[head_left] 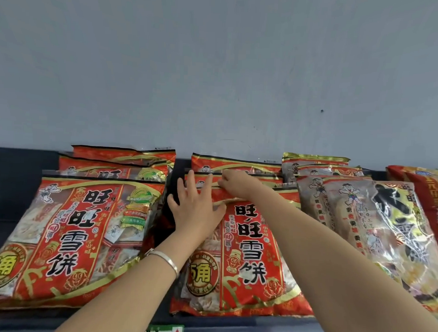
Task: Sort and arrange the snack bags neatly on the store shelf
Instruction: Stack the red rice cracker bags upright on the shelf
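Bags already grouped by kind on the dark shelf [13,183]: left row [69,235] of red bags, middle row [247,253] of the same red, pale bags [360,220] to the right, orange ones [423,197] at the far edge. Sorting looks mostly done. What is left is squaring up, since the middle row sits uneven and the pale bags slump. Left hand [194,207] lies flat with fingers spread, pressing the front middle bag's upper corner. Right hand [234,185] reaches further back, fingers curled and pinching a top seam in that row; which bag, unclear.
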A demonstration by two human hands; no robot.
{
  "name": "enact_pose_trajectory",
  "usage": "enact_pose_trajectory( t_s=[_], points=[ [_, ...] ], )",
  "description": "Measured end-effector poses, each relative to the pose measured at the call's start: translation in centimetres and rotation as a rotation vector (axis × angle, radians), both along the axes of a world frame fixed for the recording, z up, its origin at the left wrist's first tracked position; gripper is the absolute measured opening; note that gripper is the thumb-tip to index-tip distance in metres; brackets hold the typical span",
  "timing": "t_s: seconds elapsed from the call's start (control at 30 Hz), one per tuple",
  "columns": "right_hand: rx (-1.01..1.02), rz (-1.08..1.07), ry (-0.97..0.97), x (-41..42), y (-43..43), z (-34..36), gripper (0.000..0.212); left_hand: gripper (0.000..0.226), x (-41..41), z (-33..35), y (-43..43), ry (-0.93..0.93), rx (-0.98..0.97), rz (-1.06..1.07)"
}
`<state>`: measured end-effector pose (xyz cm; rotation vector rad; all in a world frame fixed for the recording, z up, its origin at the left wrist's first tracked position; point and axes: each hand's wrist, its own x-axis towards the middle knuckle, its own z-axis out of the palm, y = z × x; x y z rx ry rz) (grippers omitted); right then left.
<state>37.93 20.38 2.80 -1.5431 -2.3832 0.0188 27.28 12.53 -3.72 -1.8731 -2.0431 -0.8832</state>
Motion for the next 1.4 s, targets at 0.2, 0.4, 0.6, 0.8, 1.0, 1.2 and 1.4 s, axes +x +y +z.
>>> enact_pose_trajectory(
  t_s=[0.2, 0.4, 0.6, 0.8, 1.0, 1.2, 1.4],
  points=[
    [0.206, 0.073, 0.088, 0.2, 0.8, -1.3, 0.022, 0.081, -0.3, -1.6, 1.1, 0.061, -0.098, -0.021],
    [0.337, -0.142, 0.018, 0.6, 1.2, -1.7, 0.044, 0.081, -0.7, -1.5, 1.5, 0.101, -0.188, -0.029],
    [0.451, -0.282, 0.024, 1.8, 1.9, -1.8, 0.040, 0.082, -1.6, -0.1, 2.3, 0.128, -0.223, -0.082],
    [0.420, -0.219, 0.012, 3.1, 3.9, -1.5, 0.043, 0.058, -2.9, 2.9, 5.8, 0.084, -0.084, -0.138],
    [0.301, -0.151, 0.076, 3.9, 4.5, -0.8, 0.030, 0.052, -2.7, 4.6, 9.4, 0.093, -0.069, -0.080],
    [0.285, -0.167, 0.095, 4.2, 5.1, -0.4, 0.024, 0.050, -1.7, 6.1, 11.7, 0.159, -0.053, -0.050],
    [0.379, -0.176, 0.188, 4.2, 6.7, 0.4, 0.032, 0.038, -1.2, 6.7, 13.0, 0.225, 0.135, 0.023]
  ],
)
